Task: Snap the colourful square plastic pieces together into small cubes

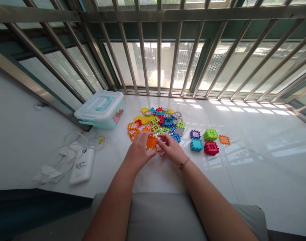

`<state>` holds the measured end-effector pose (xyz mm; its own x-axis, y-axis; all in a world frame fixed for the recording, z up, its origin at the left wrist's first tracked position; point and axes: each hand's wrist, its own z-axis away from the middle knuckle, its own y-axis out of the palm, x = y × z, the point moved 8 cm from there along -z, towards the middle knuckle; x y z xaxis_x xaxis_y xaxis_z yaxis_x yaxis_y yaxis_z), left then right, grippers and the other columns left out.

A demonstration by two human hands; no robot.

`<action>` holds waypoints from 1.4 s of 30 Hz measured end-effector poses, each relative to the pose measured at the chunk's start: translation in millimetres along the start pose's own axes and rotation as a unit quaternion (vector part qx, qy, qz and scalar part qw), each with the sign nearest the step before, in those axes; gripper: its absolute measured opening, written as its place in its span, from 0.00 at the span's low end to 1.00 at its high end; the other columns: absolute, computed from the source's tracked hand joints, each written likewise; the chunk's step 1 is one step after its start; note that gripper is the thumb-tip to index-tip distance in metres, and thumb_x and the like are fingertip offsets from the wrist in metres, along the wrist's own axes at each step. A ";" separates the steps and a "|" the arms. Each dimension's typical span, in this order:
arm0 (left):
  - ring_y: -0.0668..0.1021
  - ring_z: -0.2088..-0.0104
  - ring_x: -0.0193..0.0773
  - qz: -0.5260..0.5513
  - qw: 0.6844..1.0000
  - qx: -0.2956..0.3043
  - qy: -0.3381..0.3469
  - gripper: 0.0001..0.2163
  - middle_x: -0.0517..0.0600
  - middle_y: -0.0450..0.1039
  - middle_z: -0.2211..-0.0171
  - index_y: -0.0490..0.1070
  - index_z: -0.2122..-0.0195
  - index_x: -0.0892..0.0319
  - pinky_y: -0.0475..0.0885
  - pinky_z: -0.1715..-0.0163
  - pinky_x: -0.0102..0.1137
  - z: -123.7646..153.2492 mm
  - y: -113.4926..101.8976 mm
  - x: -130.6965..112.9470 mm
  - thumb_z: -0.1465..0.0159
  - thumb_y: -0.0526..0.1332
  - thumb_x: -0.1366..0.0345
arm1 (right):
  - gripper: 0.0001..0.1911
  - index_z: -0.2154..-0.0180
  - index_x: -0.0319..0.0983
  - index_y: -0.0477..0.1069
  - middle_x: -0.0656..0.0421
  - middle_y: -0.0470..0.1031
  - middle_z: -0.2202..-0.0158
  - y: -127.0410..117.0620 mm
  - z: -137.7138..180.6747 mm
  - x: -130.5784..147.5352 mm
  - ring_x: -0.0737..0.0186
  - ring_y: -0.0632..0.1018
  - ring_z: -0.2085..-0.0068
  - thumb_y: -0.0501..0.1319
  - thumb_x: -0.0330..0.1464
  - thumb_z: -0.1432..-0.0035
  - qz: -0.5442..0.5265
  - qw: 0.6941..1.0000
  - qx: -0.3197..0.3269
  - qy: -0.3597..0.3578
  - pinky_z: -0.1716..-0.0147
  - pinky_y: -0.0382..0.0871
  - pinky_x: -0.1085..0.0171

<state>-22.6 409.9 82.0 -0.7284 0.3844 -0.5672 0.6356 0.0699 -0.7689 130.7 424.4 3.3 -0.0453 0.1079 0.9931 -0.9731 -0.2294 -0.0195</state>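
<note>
An orange square building tile (151,142) with toothed edges is held up between my two hands. My left hand (141,147) pinches its left side, fingers over the top and thumb below. At its right edge, my right hand (171,146) is closed with thumb and fingertips on the tile. Just behind lies a loose pile of toothed tiles: yellow tiles (147,119), blue tiles (168,122), grey tiles (179,131), green tiles (155,128) and orange window tiles (133,126). My hands hide the pile's near edge.
To the right stand stacks of purple (195,134), turquoise (196,145), green (210,134) and red tiles (211,148), beside one flat orange tile (224,140). A lidded plastic box (100,108), a white power bank (82,165) and a cable (67,145) lie left. Metal bars (159,57) line the back.
</note>
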 end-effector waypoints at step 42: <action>0.84 0.50 0.50 0.072 0.992 -0.102 0.007 0.24 0.54 0.83 0.51 0.77 0.43 0.54 0.78 0.44 0.45 -5.8 29.2 20.3 0.39 0.78 0.58 | 0.23 0.50 0.45 0.67 0.66 0.77 0.69 -29.2 -8.1 -5.4 0.60 0.82 0.70 0.69 0.49 0.40 -0.060 0.990 -0.125 -0.022 0.68 0.80 0.60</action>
<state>-17.3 425.1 49.7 -0.6229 0.4174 -0.6617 0.7728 0.1969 -0.6033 157.5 438.4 -2.4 0.0792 0.0772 0.9939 -0.9966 0.0299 0.0770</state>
